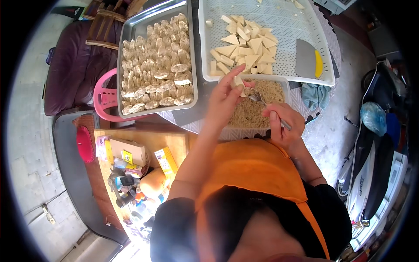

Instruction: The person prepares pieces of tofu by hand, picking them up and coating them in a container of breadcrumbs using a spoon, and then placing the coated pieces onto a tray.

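Note:
Between the fingers and thumb of my left hand [226, 95] is a pale piece of tofu [237, 85]. My right hand [286, 124] grips the handle of a metal spoon [257, 97], whose bowl is close to the tofu and carries some crumbly filling. Both are over a plastic tub [286, 88] of brown, crumbly filling [250, 114]. Behind the tub, a white perforated tray [288, 23] bears a heap of tofu triangles [250, 49]. On the left, a metal tray [193, 95] holds rows of filled tofu pieces [157, 65].
A scraper with a yellow handle [307, 59] lies in the white tray, above a blue-green cloth [316, 95]. Under the metal tray is a pink plastic stool [104, 95]. A wooden table [144, 134] with boxes stands at left. A scooter [366, 163] is at right.

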The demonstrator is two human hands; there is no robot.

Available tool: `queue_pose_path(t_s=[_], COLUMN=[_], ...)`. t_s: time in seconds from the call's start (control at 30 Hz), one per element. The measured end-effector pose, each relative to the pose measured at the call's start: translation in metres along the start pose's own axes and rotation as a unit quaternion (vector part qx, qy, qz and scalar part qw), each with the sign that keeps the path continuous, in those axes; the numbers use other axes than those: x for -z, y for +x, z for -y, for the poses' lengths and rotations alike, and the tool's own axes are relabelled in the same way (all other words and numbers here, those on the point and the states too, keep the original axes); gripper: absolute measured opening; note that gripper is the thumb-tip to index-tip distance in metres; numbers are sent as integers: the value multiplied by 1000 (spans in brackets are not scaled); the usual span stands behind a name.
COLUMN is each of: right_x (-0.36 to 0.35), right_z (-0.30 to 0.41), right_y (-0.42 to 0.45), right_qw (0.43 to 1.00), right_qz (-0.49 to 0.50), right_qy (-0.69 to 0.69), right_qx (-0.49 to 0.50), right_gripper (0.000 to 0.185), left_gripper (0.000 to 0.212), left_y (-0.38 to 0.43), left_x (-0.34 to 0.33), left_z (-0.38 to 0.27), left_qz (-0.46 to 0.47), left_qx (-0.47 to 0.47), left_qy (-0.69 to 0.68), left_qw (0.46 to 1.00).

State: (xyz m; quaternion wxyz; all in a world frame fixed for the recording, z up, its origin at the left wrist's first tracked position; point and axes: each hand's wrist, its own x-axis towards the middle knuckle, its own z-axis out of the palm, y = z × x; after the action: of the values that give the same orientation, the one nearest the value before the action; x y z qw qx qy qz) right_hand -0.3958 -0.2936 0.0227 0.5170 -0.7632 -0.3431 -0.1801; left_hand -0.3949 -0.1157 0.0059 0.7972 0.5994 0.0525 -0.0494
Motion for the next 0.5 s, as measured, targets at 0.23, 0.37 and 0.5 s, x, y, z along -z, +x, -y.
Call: queue_pose_path(t_s=[0.23,0.37,0.5], right_x=[-3,-7,1], right_z=[-1,-11,-8], right_y=[-7,-15,-17], right_qw=[999,1000,947], right_qz=[26,14,-96], right_qy=[-26,-6,177], right_qx=[-14,-9,-252], right_gripper=[13,7,9], left_gripper=[38,37,35], left_y=[-5,-5,-4], left_x=[-11,-16,-4], left_z=[13,20,33], left_qz=[31,51,17], left_qx=[17,20,28], left_qy=[53,11,-55], left_qw=[998,998,998])
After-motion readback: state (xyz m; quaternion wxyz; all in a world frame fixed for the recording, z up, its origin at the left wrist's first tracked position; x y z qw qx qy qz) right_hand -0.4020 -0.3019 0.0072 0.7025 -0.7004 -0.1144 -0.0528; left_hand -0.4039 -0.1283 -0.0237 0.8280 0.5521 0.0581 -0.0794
